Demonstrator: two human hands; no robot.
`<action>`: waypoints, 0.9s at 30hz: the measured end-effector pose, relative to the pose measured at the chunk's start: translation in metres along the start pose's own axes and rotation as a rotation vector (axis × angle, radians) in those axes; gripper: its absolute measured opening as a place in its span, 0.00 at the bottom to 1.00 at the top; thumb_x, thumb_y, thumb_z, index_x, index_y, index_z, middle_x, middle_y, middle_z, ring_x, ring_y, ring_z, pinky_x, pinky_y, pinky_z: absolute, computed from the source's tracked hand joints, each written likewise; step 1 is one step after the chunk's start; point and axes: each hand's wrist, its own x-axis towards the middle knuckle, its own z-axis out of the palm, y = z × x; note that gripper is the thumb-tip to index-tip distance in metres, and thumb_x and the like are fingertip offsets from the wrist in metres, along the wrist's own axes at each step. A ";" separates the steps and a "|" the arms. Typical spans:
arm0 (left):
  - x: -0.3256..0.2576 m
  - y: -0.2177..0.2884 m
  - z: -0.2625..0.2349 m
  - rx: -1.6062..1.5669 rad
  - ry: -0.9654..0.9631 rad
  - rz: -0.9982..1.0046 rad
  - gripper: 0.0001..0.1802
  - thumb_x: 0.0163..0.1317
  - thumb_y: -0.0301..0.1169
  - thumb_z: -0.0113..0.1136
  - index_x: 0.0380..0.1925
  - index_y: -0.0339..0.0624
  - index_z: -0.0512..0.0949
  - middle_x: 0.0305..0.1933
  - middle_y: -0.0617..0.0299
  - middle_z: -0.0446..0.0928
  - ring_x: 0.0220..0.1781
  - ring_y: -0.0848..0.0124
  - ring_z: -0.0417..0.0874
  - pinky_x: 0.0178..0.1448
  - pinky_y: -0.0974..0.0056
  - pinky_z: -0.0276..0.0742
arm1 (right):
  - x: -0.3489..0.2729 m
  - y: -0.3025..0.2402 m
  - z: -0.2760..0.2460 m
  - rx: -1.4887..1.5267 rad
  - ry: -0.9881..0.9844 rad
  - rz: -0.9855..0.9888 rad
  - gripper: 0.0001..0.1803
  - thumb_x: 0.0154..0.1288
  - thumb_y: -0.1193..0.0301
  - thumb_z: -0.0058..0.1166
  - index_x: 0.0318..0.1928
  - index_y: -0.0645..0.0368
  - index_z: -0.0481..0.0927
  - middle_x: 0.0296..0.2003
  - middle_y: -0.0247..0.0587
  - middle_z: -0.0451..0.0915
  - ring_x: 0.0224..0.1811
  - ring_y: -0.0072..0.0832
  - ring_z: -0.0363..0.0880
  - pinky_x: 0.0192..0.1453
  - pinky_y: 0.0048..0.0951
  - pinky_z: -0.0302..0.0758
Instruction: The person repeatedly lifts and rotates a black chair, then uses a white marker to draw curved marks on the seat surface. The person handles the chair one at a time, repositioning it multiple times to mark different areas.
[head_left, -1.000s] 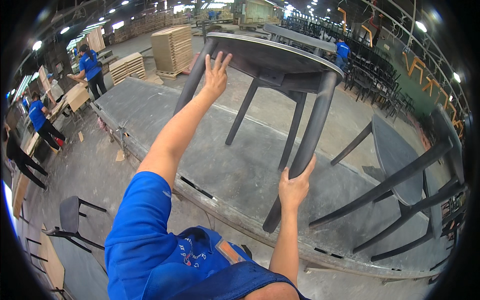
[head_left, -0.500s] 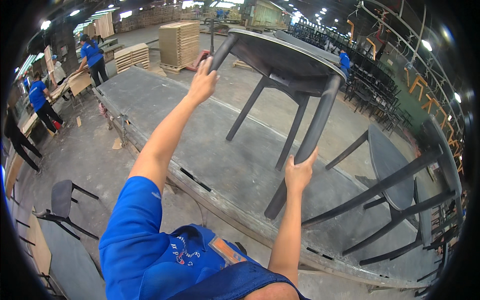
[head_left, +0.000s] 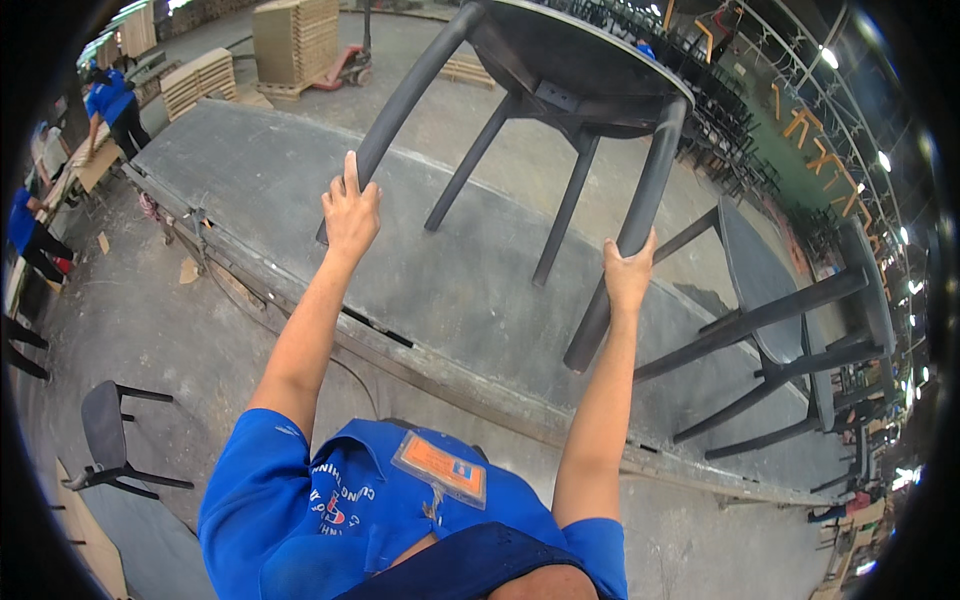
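A dark grey-black wooden chair [head_left: 575, 85] is tilted over the long grey worktable [head_left: 290, 185], its underside and legs turned toward me. My left hand [head_left: 351, 212] is closed around the lower part of its left thick leg, with a finger stretched along it. My right hand [head_left: 628, 272] grips the right thick leg partway down, and that leg's end shows below the hand. Two thinner legs hang down between them over the table. Whether any part of the chair touches the table, I cannot tell.
A second dark chair [head_left: 765, 290] lies tipped on the table's right end. Another dark chair [head_left: 105, 430] is at the lower left. Stacked boards [head_left: 290, 45] and a red pallet jack [head_left: 345, 68] stand beyond the table. A co-worker in blue [head_left: 112, 102] is at the far left.
My left hand is now lower on the chair's left leg, closer to me. The right hand keeps its leg. The chair sits higher in view, and the view has shifted.
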 end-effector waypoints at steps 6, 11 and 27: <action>0.000 -0.010 0.001 -0.036 -0.015 0.007 0.09 0.55 0.37 0.63 0.30 0.45 0.78 0.69 0.49 0.59 0.50 0.54 0.73 0.46 0.53 0.72 | -0.044 0.018 -0.015 0.512 -0.336 0.384 0.17 0.54 0.74 0.59 0.44 0.63 0.70 0.25 0.35 0.74 0.20 0.22 0.74 0.25 0.25 0.73; -0.008 -0.017 0.003 -0.071 -0.007 0.005 0.09 0.57 0.38 0.62 0.29 0.45 0.79 0.69 0.51 0.60 0.52 0.55 0.73 0.47 0.55 0.71 | -0.133 0.047 -0.024 1.409 -0.620 0.600 0.23 0.51 0.67 0.62 0.45 0.60 0.68 0.23 0.33 0.67 0.21 0.21 0.65 0.24 0.25 0.66; -0.003 -0.029 0.000 -0.242 -0.051 0.005 0.09 0.56 0.39 0.64 0.29 0.46 0.80 0.69 0.47 0.60 0.56 0.53 0.73 0.50 0.54 0.70 | -0.127 0.021 -0.008 -0.376 0.154 -0.134 0.18 0.53 0.71 0.65 0.41 0.65 0.74 0.25 0.35 0.76 0.25 0.21 0.73 0.30 0.25 0.70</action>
